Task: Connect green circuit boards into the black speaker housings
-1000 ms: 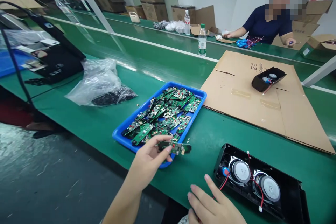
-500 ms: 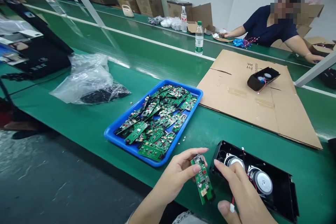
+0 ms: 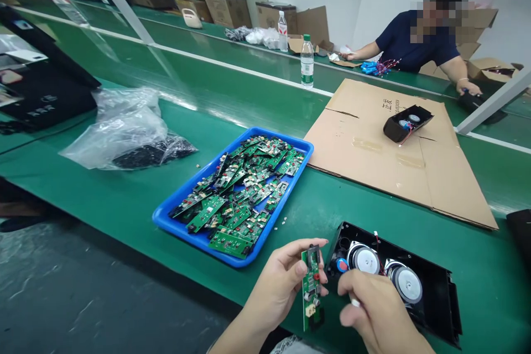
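Upright between the thumb and fingers of my left hand (image 3: 282,276) is a green circuit board (image 3: 310,290), its component side partly turned to the right. My right hand (image 3: 373,307) pinches a small white connector (image 3: 355,303) just to the right of the board, not touching it. Beneath and beyond my right hand lies an open black housing (image 3: 435,293) with two round speakers (image 3: 409,284) and a blue part (image 3: 342,264) at its left end. A blue tray (image 3: 160,220) piled with circuit boards (image 3: 249,188) is left of my hands.
A cardboard sheet (image 3: 381,171) bears another black speaker housing (image 3: 409,123). Clear plastic bags (image 3: 124,127) lie at the left, near a black box (image 3: 45,94). A bottle (image 3: 307,63) stands behind the tray. Across the line sits a person (image 3: 418,38) near blue wired parts (image 3: 373,68).
My left hand has turned the board more upright. The fingers of my right hand have drawn together around the white connector, uncovering the blue part. The view has shifted slightly.
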Demonstrator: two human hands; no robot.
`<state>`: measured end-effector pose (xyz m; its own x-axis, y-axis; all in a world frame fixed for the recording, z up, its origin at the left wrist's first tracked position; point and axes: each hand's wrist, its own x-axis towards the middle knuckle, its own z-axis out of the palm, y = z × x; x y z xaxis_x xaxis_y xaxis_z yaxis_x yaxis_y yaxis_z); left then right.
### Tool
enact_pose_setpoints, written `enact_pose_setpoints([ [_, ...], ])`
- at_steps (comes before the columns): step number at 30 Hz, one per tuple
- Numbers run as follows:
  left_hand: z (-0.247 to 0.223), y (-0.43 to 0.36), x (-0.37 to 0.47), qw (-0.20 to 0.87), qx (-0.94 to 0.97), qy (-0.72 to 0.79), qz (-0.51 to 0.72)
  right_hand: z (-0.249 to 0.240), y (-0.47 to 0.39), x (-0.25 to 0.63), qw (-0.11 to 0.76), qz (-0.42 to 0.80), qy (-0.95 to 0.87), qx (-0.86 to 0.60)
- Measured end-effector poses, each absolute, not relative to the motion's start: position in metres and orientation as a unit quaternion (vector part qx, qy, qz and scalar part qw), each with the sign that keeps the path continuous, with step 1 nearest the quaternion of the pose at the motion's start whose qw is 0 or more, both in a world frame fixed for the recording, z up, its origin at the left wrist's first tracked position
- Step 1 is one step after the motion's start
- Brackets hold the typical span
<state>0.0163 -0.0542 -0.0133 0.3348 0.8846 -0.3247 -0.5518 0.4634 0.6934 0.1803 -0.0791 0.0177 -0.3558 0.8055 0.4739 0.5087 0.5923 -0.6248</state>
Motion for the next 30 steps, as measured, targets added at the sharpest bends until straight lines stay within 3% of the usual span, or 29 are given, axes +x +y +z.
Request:
enact_pose_setpoints([
  [7,-0.016,-0.055,0.017,0.772,0.264,0.353,0.457,0.019,-0.080,0.179,0.365,0.249,-0.795,-0.415],
  [13,-0.014,-0.057,0.012,0.756,0.277,0.371,0.462,0.001,-0.081,0.170,0.325,0.116,-0.819,-0.458],
  [23,-0.013,-0.058,0.015,0.646,0.385,0.424,0.504,-0.005,-0.082,0.166,0.391,0.063,-0.807,-0.438],
  [30,-0.013,-0.058,0.015,0.720,0.314,0.417,0.457,-0.001,-0.080,0.167,0.389,-0.039,-0.831,-0.395],
])
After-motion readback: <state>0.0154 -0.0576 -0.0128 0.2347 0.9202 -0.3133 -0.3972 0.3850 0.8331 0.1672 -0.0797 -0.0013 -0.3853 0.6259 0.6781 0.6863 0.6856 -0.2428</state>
